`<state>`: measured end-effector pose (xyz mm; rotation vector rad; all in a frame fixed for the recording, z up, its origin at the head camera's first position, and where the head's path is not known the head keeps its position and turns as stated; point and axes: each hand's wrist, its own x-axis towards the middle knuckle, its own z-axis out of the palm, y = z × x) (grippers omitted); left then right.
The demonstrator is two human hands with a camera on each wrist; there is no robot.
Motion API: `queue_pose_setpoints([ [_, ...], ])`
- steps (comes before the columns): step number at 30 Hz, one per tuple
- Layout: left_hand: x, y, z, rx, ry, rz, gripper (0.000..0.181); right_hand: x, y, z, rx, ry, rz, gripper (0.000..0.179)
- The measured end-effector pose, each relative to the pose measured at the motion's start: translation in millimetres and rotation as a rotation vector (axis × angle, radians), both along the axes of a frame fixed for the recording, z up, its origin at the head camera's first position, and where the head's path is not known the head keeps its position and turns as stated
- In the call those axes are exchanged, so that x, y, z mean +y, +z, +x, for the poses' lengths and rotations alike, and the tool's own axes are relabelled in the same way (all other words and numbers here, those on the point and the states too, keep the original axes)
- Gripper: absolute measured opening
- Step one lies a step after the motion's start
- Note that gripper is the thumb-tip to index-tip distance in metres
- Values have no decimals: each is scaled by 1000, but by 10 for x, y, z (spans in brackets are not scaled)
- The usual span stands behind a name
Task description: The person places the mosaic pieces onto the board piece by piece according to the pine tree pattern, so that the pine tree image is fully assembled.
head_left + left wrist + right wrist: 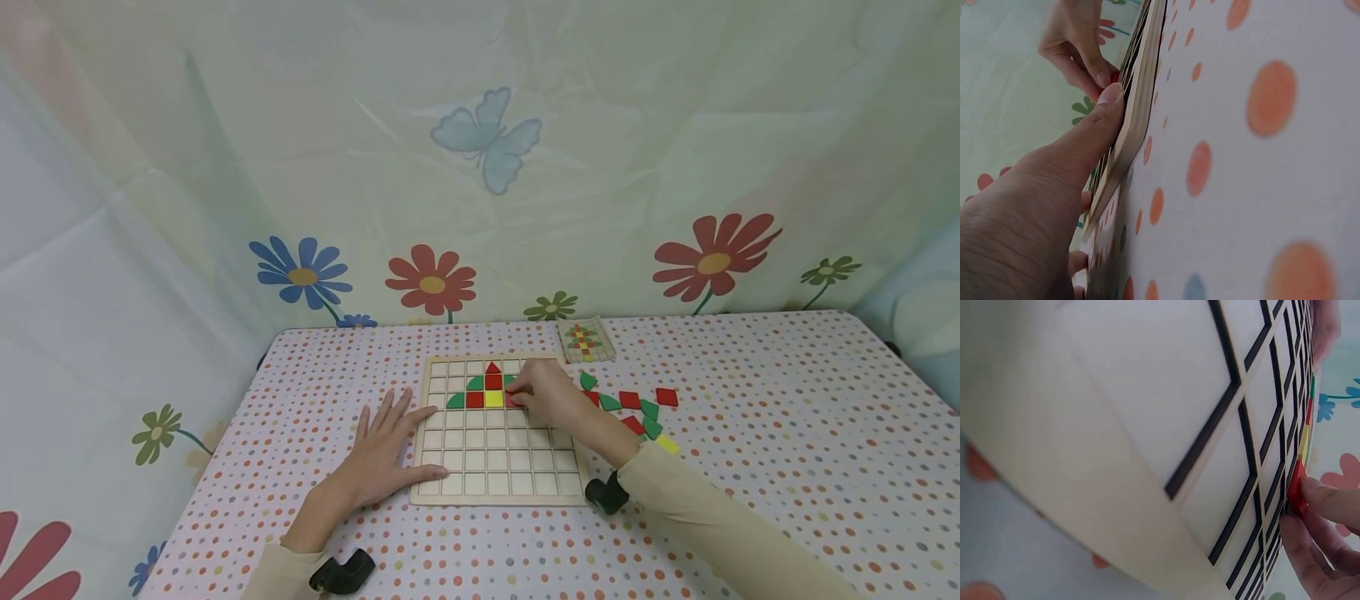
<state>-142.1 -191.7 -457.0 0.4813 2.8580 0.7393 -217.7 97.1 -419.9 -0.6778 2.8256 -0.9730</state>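
A wooden grid board [498, 498] lies on the dotted table. Near its top, a red triangle [492, 367], red squares [475, 400], a yellow square [494, 398] and green curved pieces [456, 402] fill some cells. My right hand [551, 396] pinches a red tile [1298, 487] between thumb and fingers, down at the cell right of the yellow square. With fingers spread, my left hand [382, 450] rests at the board's left edge; its thumb [1094, 128] lies on the rim in the left wrist view.
Right of the board lie loose red tiles [667, 397], green pieces [650, 409] and a yellow piece [667, 444], partly behind my right forearm. A small pattern card [587, 340] with a tree-like design sits behind the board. A printed curtain [600, 167] hangs along the table's back edge.
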Motion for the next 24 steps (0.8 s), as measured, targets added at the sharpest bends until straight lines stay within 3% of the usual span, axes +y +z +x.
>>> queue_pose_setpoints([
  [5, -1, -6, -6, -1, 1, -3, 90, -16, 7, 25, 43, 20, 52, 13],
  [12, 3, -29, -9, -3, 2, -7, 90, 14, 11, 71, 163, 118, 140, 14],
  [20, 5, -42, -10, 3, 19, -21, 91, 367, 112, 228, 69, 236, 65, 21],
  [24, 10, -45, -15, 8, 18, -26, 91, 678, 167, 347, 84, 196, 34, 18],
])
